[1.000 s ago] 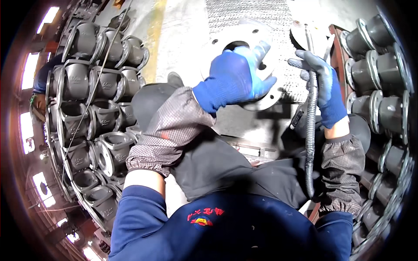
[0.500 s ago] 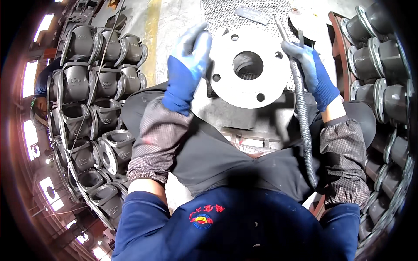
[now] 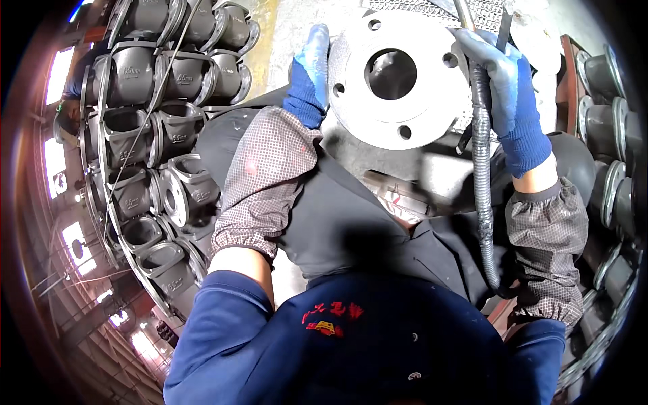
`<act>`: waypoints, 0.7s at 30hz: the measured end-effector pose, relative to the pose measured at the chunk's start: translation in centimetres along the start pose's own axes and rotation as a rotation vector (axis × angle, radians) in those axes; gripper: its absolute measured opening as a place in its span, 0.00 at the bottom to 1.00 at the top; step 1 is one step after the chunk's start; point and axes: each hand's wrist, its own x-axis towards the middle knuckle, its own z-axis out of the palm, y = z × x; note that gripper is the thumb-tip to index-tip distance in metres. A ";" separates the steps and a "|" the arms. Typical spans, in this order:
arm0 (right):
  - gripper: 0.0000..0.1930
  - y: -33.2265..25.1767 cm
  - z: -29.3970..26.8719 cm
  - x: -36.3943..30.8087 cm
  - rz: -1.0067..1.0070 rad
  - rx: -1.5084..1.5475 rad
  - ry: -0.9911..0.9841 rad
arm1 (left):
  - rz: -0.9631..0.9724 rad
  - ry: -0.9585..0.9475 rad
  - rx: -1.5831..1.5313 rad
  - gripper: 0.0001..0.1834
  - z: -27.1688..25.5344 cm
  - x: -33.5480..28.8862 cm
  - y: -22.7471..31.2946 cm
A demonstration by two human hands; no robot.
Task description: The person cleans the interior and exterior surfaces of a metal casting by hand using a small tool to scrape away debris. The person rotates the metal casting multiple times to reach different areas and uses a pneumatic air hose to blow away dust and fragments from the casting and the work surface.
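Note:
A pale, round flanged metal casting (image 3: 364, 101) faces up in front of me, with a dark central bore and several bolt holes in its rim. My left hand (image 3: 312, 71), in a blue glove, lies along the casting's left edge, gripping its side; some fingers are hidden. At the right edge, my gloved right hand (image 3: 496, 71) is wrapped round a metal-tubed hand tool with a dark lever. A black spiral-wrapped hose (image 3: 482, 169) runs from that tool down over my right thigh. The tool's tip is out of the frame.
Grey flanged valve bodies (image 3: 131, 74) are stacked in several rows on my left. More flanged castings (image 3: 601, 128) stand at the right beside a reddish-brown frame (image 3: 569, 88). A textured metal mat (image 3: 432, 8) lies beyond the casting. A thin cord hangs across the left stack.
My left hand has come from being raised and apart to the casting's left edge. The casting now sits higher and is turned slightly. My right hand keeps hold of the hose tool.

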 end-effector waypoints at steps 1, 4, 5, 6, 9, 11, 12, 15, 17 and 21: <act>0.17 -0.6 0.3 0.2 0.304 0.232 0.029 | 0.068 0.033 0.031 0.28 0.2 -0.4 0.4; 0.17 -1.2 1.5 0.8 0.932 0.698 0.145 | 0.343 0.030 0.312 0.22 0.6 -1.7 2.7; 0.16 -1.4 1.6 0.9 0.971 0.701 0.166 | 0.488 0.013 0.532 0.20 0.9 -2.3 3.6; 0.17 -0.9 1.8 0.9 0.937 0.692 0.187 | 0.644 0.027 0.736 0.17 1.3 -2.9 4.5; 0.18 1.3 2.8 0.9 0.970 0.578 0.209 | 0.947 0.042 1.080 0.20 0.5 -2.3 4.1; 0.19 3.1 2.7 0.4 0.897 0.546 0.216 | 0.357 -0.045 0.519 0.27 3.1 -3.9 5.6; 0.19 3.3 2.9 0.8 0.976 0.650 0.305 | 0.302 0.016 0.518 0.33 3.5 -3.8 5.5; 0.17 3.8 1.8 0.2 0.986 0.346 0.188 | 0.168 -0.055 0.133 0.36 3.9 -4.2 4.6; 0.18 4.3 0.6 -0.4 0.857 -0.084 0.152 | 0.146 -0.121 0.312 0.38 5.1 -4.4 5.1; 0.14 -0.6 0.1 -0.6 0.812 0.273 0.271 | 0.192 -0.182 0.289 0.37 5.2 -4.3 4.5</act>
